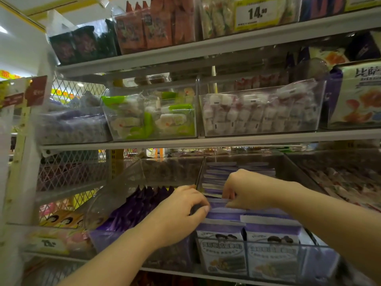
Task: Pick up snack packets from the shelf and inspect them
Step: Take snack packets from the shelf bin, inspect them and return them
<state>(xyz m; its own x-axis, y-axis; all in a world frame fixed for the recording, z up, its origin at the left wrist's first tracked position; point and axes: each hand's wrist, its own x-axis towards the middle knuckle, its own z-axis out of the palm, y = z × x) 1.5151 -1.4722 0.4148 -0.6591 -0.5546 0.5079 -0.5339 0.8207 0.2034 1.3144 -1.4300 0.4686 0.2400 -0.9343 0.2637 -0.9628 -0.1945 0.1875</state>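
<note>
Shelf: we stand at a store shelf [206, 141] and work in the lowest tier in view, in a clear bin [321, 263] whose front wall sits along the shelf's front edge.
Snack packets: the pale purple packets [220, 250] stand upright in rows that run from the bin's front wall back toward the rear of the shelf.
Left hand: our left hand [181, 215] is curled over the divider between this bin and the dark purple packets [136, 207] to its left, with the thumb tip touching the top edge of a pale packet. Whether it pinches that packet we cannot tell.
Right hand: our right hand [245, 188] is bent down into the middle of the rows, fingers narrow and tucked among the packet tops. The fingertips are hidden, so a firm hold cannot be confirmed.
Orientation: the packets face the aisle with printed fronts forward. Their long axis runs vertically, sealed top edges up.
Risk, crowding: the rows look tightly packed, so in our judgement pulling one packet may drag its neighbours up and tip them over the bin's front wall.
Risk, grip: a thin pinch on a sealed top edge may slip on the glossy film.
Risk, divider: pressing on the divider could shift the bin toward the shelf's front edge.
</note>
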